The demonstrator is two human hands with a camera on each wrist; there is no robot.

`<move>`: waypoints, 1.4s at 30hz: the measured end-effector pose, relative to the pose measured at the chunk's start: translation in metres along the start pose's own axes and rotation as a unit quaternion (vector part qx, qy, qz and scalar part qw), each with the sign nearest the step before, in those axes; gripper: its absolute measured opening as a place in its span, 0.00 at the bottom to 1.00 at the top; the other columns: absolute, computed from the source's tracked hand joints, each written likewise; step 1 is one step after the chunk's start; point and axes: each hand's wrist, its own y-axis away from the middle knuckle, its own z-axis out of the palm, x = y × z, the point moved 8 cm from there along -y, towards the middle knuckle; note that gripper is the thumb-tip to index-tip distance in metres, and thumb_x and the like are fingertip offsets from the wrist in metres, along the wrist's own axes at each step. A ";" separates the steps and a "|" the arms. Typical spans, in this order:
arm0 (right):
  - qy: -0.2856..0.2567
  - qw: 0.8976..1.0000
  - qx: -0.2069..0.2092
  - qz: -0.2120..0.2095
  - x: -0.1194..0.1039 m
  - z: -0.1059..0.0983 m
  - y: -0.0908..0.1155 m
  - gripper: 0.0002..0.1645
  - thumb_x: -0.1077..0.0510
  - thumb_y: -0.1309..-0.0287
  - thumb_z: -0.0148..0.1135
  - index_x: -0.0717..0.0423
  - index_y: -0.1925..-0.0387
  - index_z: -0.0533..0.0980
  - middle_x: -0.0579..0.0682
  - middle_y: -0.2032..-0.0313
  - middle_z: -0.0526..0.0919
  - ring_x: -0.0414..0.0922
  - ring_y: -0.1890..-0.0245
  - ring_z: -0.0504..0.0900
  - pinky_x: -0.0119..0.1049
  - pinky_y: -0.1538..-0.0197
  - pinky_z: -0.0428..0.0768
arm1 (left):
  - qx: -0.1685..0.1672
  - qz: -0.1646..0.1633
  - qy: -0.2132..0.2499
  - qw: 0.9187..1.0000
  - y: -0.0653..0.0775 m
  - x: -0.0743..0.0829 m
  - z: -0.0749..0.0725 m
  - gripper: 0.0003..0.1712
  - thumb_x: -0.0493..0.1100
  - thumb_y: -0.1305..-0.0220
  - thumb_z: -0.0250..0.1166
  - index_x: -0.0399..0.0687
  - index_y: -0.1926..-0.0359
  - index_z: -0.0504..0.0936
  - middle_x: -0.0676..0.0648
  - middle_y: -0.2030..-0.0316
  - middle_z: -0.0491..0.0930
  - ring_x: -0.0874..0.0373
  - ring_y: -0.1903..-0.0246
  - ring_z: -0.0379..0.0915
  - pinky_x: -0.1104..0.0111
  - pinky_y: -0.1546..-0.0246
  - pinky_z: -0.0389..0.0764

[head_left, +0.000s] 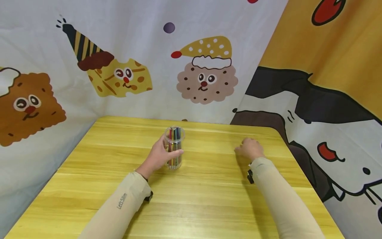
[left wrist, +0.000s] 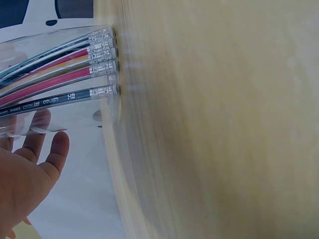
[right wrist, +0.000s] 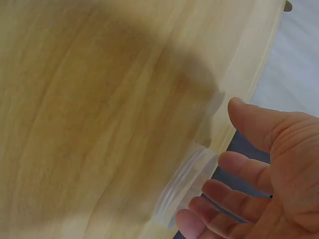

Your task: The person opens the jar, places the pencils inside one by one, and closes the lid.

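A clear plastic jar (head_left: 179, 144) stands upright on the table, filled with several coloured pencils (left wrist: 55, 79) whose ends show through its wall. My left hand (head_left: 161, 153) holds the jar from its left side, thumb across the front and fingers behind it. The jar's top is uncovered. Farther right, my right hand (head_left: 251, 148) is low over the table. In the right wrist view, a clear round lid (right wrist: 182, 186) lies on the tabletop, with the fingertips right at its edge and the thumb held apart. In the head view the lid is hidden by the hand.
The wood-grain table (head_left: 206, 189) reaches back to a printed curtain (head_left: 161, 106) with cartoon figures along its far edge. More printed cloth (head_left: 343, 159) hangs beside the table's right edge. A dark wrist device (head_left: 250, 176) sits under the right sleeve.
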 end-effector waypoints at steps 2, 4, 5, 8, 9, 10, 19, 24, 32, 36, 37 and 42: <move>0.008 1.000 0.006 0.000 0.003 0.001 -0.003 0.36 0.42 0.27 0.62 0.70 0.37 0.77 0.72 0.41 0.83 0.70 0.44 0.83 0.63 0.45 0.85 | -0.002 0.000 0.001 1.000 0.000 -0.001 0.000 0.51 0.59 0.39 0.80 0.68 0.21 0.62 0.47 0.37 0.79 0.44 0.40 0.79 0.45 0.41 0.84; 0.014 1.000 0.010 0.001 0.008 0.002 -0.007 0.27 0.44 0.28 0.63 0.68 0.53 0.82 0.69 0.52 0.86 0.65 0.54 0.85 0.57 0.55 0.86 | -0.003 -0.001 0.004 1.000 0.000 -0.001 0.001 0.53 0.60 0.39 0.80 0.68 0.20 0.61 0.48 0.36 0.79 0.45 0.39 0.79 0.45 0.41 0.84; 0.014 1.000 0.014 0.002 0.011 0.002 -0.008 0.24 0.45 0.29 0.64 0.65 0.61 0.81 0.66 0.57 0.86 0.62 0.59 0.85 0.54 0.58 0.85 | -0.003 -0.001 0.003 1.000 0.001 -0.001 0.001 0.54 0.61 0.40 0.80 0.68 0.19 0.60 0.48 0.36 0.79 0.44 0.39 0.79 0.45 0.41 0.84; 0.007 1.000 0.022 0.007 0.019 0.001 -0.012 0.19 0.51 0.32 0.64 0.56 0.76 0.74 0.61 0.65 0.84 0.54 0.66 0.79 0.48 0.64 0.80 | -0.003 -0.005 0.004 1.000 0.001 -0.001 0.001 0.56 0.61 0.40 0.81 0.67 0.19 0.59 0.48 0.35 0.79 0.45 0.38 0.79 0.45 0.40 0.84; 0.006 1.000 0.024 0.006 0.020 0.000 -0.012 0.17 0.53 0.33 0.63 0.56 0.76 0.75 0.62 0.63 0.85 0.55 0.65 0.79 0.50 0.63 0.81 | -0.002 -0.006 0.004 1.000 0.002 0.000 0.001 0.56 0.61 0.41 0.81 0.67 0.19 0.60 0.48 0.35 0.79 0.45 0.38 0.79 0.45 0.39 0.84; 0.003 1.000 0.026 0.006 0.022 -0.001 -0.012 0.16 0.54 0.34 0.62 0.56 0.76 0.75 0.63 0.62 0.85 0.55 0.66 0.79 0.50 0.63 0.80 | -0.001 -0.006 0.003 1.000 0.001 -0.001 0.000 0.55 0.60 0.40 0.81 0.66 0.19 0.60 0.47 0.35 0.79 0.44 0.38 0.79 0.44 0.39 0.83; -0.046 0.998 -0.011 -0.037 0.028 -0.002 -0.012 0.32 0.55 0.26 0.53 0.44 0.90 0.61 0.42 0.87 0.58 0.42 0.83 0.57 0.37 0.73 0.65 | 0.001 -0.004 -0.006 1.000 0.003 0.001 0.000 0.53 0.61 0.40 0.80 0.68 0.20 0.61 0.48 0.36 0.79 0.45 0.39 0.79 0.44 0.40 0.83; -0.067 0.996 -0.014 -0.053 0.028 -0.006 -0.009 0.30 0.55 0.26 0.56 0.47 0.88 0.62 0.42 0.87 0.56 0.41 0.84 0.53 0.36 0.74 0.62 | 0.000 -0.001 -0.003 1.000 0.003 0.002 0.000 0.53 0.59 0.39 0.81 0.68 0.19 0.60 0.48 0.34 0.79 0.45 0.37 0.78 0.43 0.38 0.82; -0.064 0.997 -0.003 -0.034 0.035 -0.006 -0.008 0.38 0.51 0.36 0.69 0.72 0.33 0.75 0.73 0.34 0.78 0.70 0.38 0.78 0.64 0.35 0.79 | 0.002 0.001 -0.007 1.000 0.003 0.002 -0.002 0.54 0.61 0.40 0.81 0.67 0.20 0.61 0.47 0.34 0.79 0.44 0.37 0.78 0.43 0.38 0.82; -0.109 0.993 0.003 -0.039 0.044 0.000 -0.009 0.40 0.48 0.34 0.71 0.68 0.30 0.73 0.73 0.32 0.75 0.71 0.35 0.76 0.66 0.34 0.77 | 0.006 -0.012 -0.014 1.000 0.005 0.000 -0.003 0.53 0.61 0.40 0.80 0.62 0.20 0.62 0.45 0.35 0.79 0.45 0.38 0.79 0.45 0.39 0.83; -0.122 0.992 0.004 -0.042 0.047 0.002 -0.009 0.40 0.48 0.34 0.72 0.67 0.29 0.73 0.73 0.31 0.74 0.71 0.35 0.76 0.66 0.34 0.77 | 0.008 -0.016 -0.016 1.000 0.005 0.000 -0.003 0.54 0.61 0.40 0.80 0.61 0.20 0.62 0.45 0.36 0.79 0.45 0.39 0.79 0.46 0.40 0.84; -0.157 0.986 -0.001 -0.046 0.057 0.008 -0.009 0.42 0.46 0.34 0.73 0.63 0.27 0.73 0.73 0.27 0.71 0.72 0.30 0.72 0.68 0.32 0.76 | 0.010 -0.017 -0.022 1.000 0.006 0.001 -0.004 0.52 0.61 0.40 0.80 0.57 0.22 0.64 0.44 0.38 0.79 0.45 0.42 0.80 0.49 0.44 0.85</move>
